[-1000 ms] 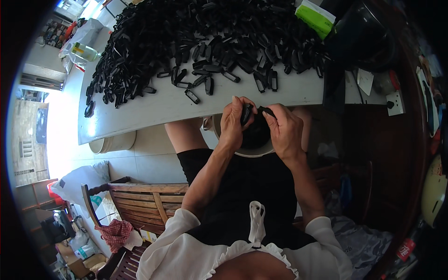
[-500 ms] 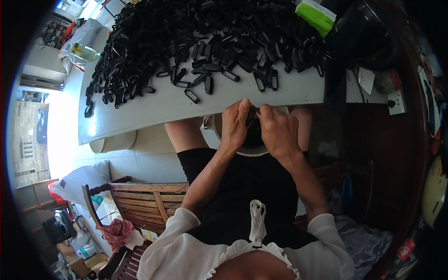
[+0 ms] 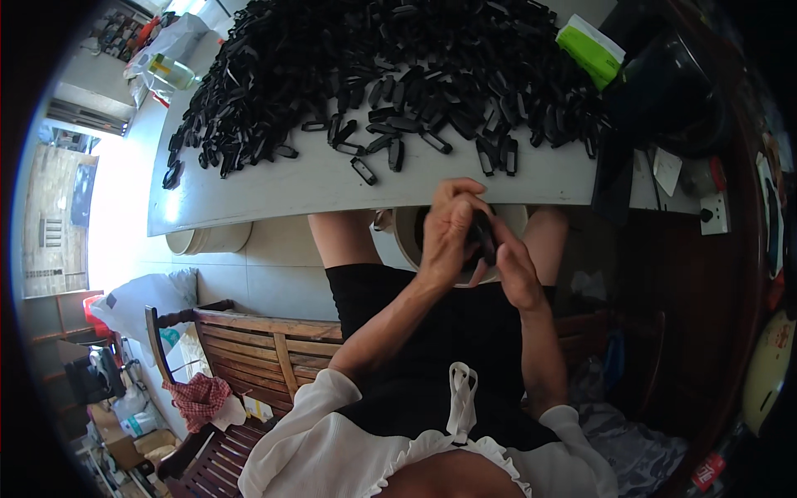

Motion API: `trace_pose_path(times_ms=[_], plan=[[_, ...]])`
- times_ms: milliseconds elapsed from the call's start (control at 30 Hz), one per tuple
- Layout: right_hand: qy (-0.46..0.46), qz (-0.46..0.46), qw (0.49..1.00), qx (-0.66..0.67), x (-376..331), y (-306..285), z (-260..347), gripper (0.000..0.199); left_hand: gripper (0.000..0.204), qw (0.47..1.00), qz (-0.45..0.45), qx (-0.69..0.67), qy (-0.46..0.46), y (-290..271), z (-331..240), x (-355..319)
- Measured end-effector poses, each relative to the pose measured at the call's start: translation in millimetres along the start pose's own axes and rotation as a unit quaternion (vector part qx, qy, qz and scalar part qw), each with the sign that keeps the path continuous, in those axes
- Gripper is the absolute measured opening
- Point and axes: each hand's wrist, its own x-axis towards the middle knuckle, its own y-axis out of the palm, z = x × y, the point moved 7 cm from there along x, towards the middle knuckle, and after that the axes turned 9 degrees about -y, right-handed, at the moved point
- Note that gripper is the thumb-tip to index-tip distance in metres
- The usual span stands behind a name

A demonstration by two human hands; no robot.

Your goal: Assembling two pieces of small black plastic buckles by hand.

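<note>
Over a cream bucket [image 3: 405, 241] between my knees, both hands are at a small black elongated plastic part [image 3: 486, 238]. My left hand [image 3: 448, 232] curls round its upper left side, its fingertips bent over toward the right. From the right, my right hand [image 3: 516, 264] grips the same part, with fingers along its side and below it. The fingers partly cover it, so its full shape is hidden. Beyond my hands, a large heap of similar black oblong plastic frames [image 3: 363, 172] covers much of the white table [image 3: 274, 195], some lying loose near its front edge.
At the table's right are a green and white packet [image 3: 591, 50], a black container [image 3: 668, 95], a jar [image 3: 704, 176] and a white power socket [image 3: 714, 214]. A wooden bench [image 3: 249, 340] stands behind to the left. Another pale bucket [image 3: 212, 239] is under the table.
My hands have turned from a thumbs-up pinch on the part to a grip with the left hand over it and the right lower. The view has shifted slightly.
</note>
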Motion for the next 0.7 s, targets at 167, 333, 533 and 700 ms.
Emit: trace_pose_path(times_ms=[167,333,533,700], plan=[[0.035,-0.020,0.994,-0.100,-4.3,-18.1,-13.0,0.027,0.031,0.999,-0.011,0.008,0.033,-10.9,-3.1,-0.9],[0.101,0.021,0.756,-0.647,-2.0,-44.4,-30.2,0.029,0.029,0.782,-0.284,0.532,0.158,-63.8,-51.2,22.4],[-0.051,0.001,0.745,-0.665,49.2,7.4,20.9,0.024,0.025,0.749,-0.265,0.597,0.113,-85.1,-27.9,49.5],[-0.107,-0.050,0.648,-0.753,123.7,16.5,14.3,0.019,0.014,0.818,-0.279,0.484,0.133,-91.0,-33.1,39.5]])
